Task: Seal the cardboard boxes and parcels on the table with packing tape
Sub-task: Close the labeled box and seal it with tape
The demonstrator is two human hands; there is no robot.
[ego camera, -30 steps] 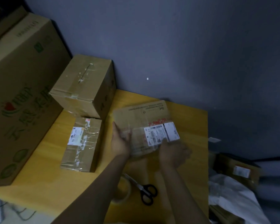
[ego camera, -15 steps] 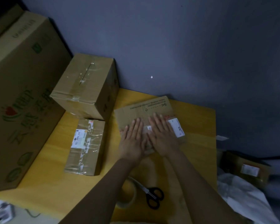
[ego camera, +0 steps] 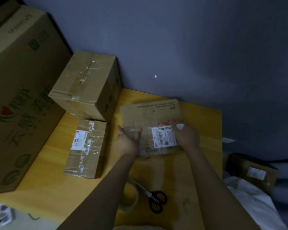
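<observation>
We hold one flat parcel (ego camera: 150,117) over the middle of the yellow table (ego camera: 206,123), near the grey wall (ego camera: 173,47). It is a thin cardboard mailer with a printed cut line along its far edge and one white shipping label (ego camera: 163,137) on its near half. The left hand (ego camera: 127,141) takes its left edge, thumb laid over the top face and the fingers curled round the side, so it pinches the cardboard. The right hand (ego camera: 186,136) grips the right edge beside the label with its fingers bent and close together. We cannot tell whether the parcel rests on the table or is lifted off it.

Left of the parcel we count three more cardboard pieces. A small box (ego camera: 86,150) wrapped in clear tape and bearing one label lies just beside the left hand. A medium box (ego camera: 88,85) stands behind it in the corner, its top seam taped. A large printed carton (ego camera: 18,97) stands at the far left. All three are closed, so their contents do not show.

Nearer to us lie one tape roll (ego camera: 131,198) — partly hidden by the left forearm — and one pair of black-handled scissors (ego camera: 155,200) just right of it. Off the table to the right sits a fifth box (ego camera: 256,175) with a label, beside some white cloth (ego camera: 249,196).
</observation>
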